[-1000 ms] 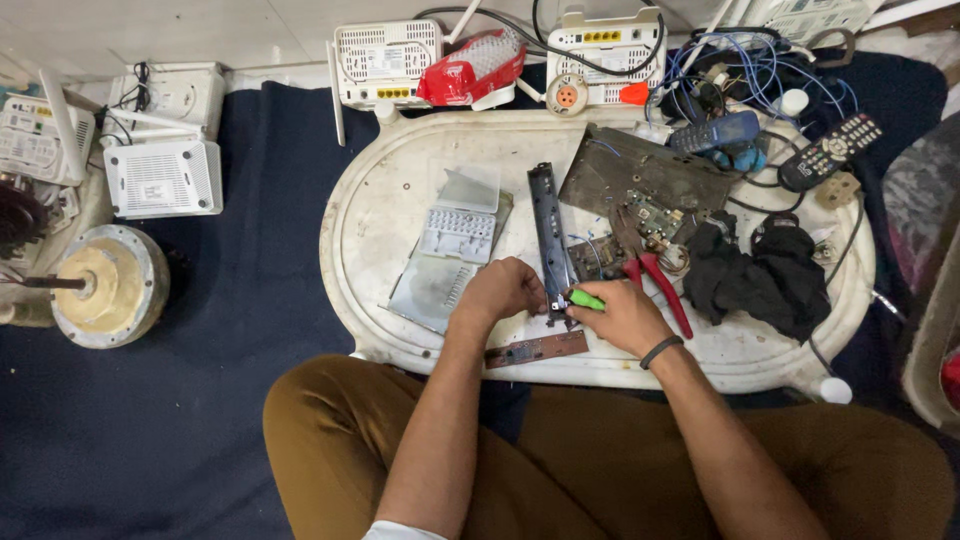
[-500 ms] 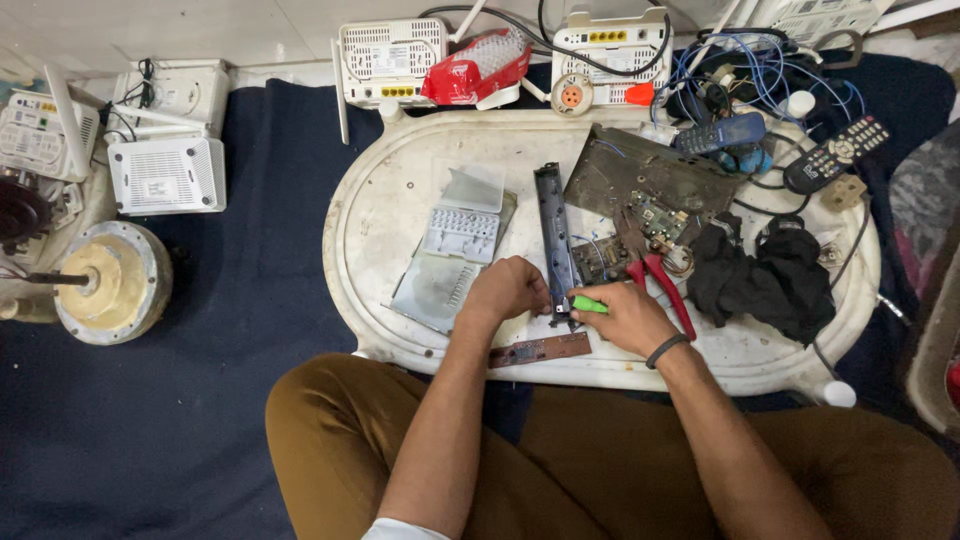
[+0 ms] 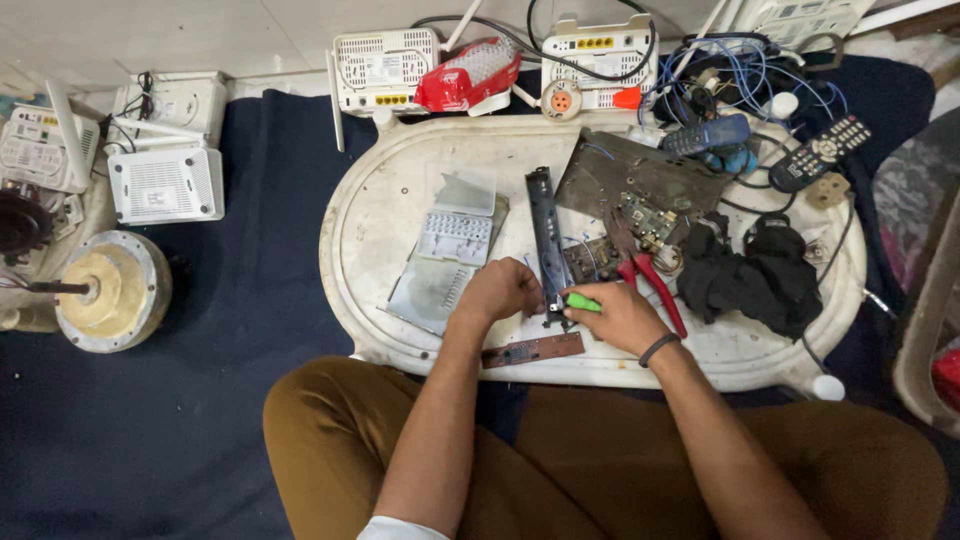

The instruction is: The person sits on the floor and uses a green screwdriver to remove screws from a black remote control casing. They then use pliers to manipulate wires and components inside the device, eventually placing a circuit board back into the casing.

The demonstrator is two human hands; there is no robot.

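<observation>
Both hands [image 3: 500,292] [image 3: 622,318] meet at the strip's [image 3: 545,235] near end.

Soft, even overhead light; faint shadows under the white tray's [image 3: 380,200] near edge. Sharp centre, corners bowed, perhaps slightly blurred.

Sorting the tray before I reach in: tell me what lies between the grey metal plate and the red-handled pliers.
In the head view, a long dark strip lies between the grey metal plate and the red-handled pliers, with a small circuit board beside it.
</observation>
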